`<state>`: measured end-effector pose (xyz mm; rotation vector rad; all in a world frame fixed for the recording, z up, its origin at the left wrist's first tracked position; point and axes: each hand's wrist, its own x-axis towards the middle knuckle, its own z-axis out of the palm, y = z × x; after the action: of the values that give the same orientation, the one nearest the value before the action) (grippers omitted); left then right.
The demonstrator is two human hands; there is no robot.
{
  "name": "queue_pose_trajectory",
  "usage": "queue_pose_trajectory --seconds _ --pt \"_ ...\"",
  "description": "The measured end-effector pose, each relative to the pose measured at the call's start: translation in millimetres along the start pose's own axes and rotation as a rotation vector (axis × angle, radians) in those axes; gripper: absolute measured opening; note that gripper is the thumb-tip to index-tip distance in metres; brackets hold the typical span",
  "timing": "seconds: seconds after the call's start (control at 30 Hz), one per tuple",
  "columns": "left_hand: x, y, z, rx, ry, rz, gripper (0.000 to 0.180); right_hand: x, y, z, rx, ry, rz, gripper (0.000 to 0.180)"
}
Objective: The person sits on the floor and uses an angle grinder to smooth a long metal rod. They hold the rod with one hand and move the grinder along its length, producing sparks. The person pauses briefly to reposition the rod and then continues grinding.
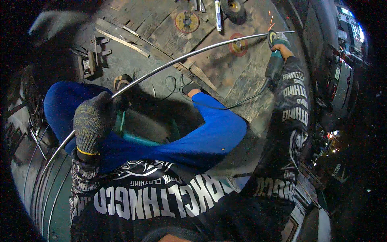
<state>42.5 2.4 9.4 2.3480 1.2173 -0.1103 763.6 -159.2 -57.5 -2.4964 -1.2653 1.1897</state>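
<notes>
A long shiny metal rod [177,60] runs from the lower left to the upper right. My left hand [92,124], in a dark grey knitted glove with a yellow-edged cuff, is closed around it near my left knee. At the far right, my bare right hand [284,52] grips a teal and black angle grinder [275,64]. The grinder's disc [271,39] meets the rod close to its far end, and orange sparks [271,22] fly up there. A dark power cable [242,105] curves from the grinder across the floor, past my foot.
Worn wooden boards [161,36] cover the floor ahead. On them lie a cutting disc [187,21], a reddish disc [238,45], a marker pen [218,16] and a round wheel-like part [234,7]. Metal brackets [86,63] stand at left. Several thin rods [47,197] lie at lower left.
</notes>
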Motion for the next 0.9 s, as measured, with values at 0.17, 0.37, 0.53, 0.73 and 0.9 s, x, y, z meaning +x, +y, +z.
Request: queue_pose_trajectory --seconds 0.17,0.37,0.53,0.73,0.9 --pt "-8 -8 -1 0.063 -0.005 0.041 0.026 -6 -14 34 -0.034 0.244 0.019 0.02" --pt "-14 -3 -8 0.033 0.031 0.09 0.034 -34 -105 77 -0.029 0.245 0.178 0.038" --pt "-2 -4 3 0.045 -0.054 0.005 0.039 -72 -203 122 -0.15 0.22 0.363 0.053" --pt "1 -2 3 0.018 -0.074 0.039 0.039 -99 -277 178 -0.152 0.293 0.257 0.064" --pt "7 -5 12 -0.021 -0.057 0.036 0.039 -119 -311 205 -0.104 0.185 0.219 0.069"
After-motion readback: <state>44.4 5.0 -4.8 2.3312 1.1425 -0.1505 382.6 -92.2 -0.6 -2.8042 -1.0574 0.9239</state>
